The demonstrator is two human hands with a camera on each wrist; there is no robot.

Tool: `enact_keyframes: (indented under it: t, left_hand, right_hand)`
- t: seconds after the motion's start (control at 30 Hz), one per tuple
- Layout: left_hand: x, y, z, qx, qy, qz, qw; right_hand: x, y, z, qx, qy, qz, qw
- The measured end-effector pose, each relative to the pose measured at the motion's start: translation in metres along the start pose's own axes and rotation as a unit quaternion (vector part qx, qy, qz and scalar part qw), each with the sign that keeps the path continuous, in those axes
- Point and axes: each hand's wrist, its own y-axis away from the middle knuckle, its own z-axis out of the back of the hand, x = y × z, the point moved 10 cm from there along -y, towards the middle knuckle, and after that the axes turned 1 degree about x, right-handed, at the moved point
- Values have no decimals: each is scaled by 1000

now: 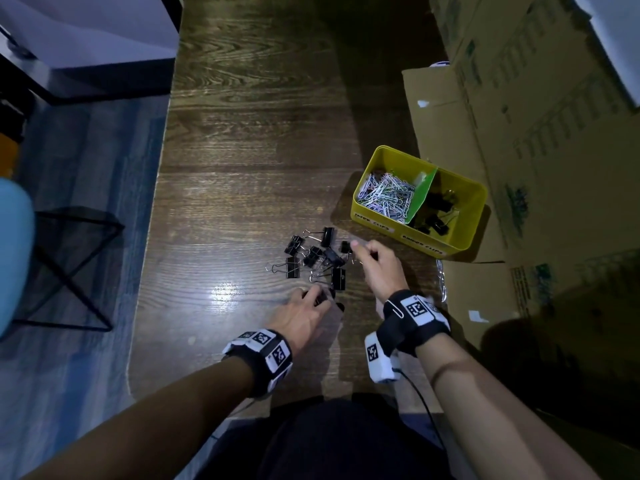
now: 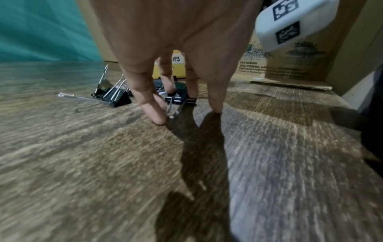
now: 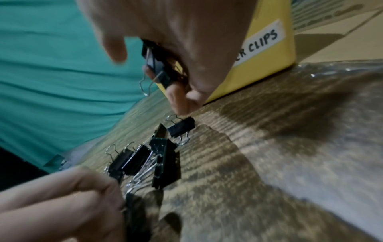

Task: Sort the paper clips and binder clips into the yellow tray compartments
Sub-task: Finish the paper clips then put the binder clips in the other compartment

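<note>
The yellow tray (image 1: 396, 234) stands at the right of the wooden table, split by a green divider (image 1: 420, 195). Silver paper clips (image 1: 386, 197) fill its left compartment and black binder clips (image 1: 437, 213) lie in its right one. Several loose black binder clips (image 1: 313, 258) lie in a pile in front of me. My right hand (image 1: 360, 252) hovers at the pile's right edge, its fingers curled round a binder clip (image 3: 156, 65), one fingertip just above another clip (image 3: 182, 126). My left hand (image 1: 313, 299) reaches down at the pile's near edge and pinches a binder clip (image 2: 176, 99) on the table.
Cardboard boxes (image 1: 536, 168) line the right side, right behind the tray. A clear plastic bag (image 1: 441, 282) lies by my right wrist. The table's left edge (image 1: 152, 237) drops to a blue floor with a black wire stool frame (image 1: 69, 271).
</note>
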Motion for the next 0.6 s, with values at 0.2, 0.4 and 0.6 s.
enact_keyframes:
  t: [0.2, 0.4, 0.6]
  left_hand:
    - [8, 2, 8, -27, 34, -28, 999]
    - [49, 10, 27, -40, 415, 68, 906]
    - [89, 9, 51, -97, 775, 80, 620]
  right_hand:
    - [3, -7, -8, 19, 104, 9, 994]
    - [12, 2, -17, 51, 174, 63, 981]
    - [-6, 5, -43, 52, 318, 0, 947]
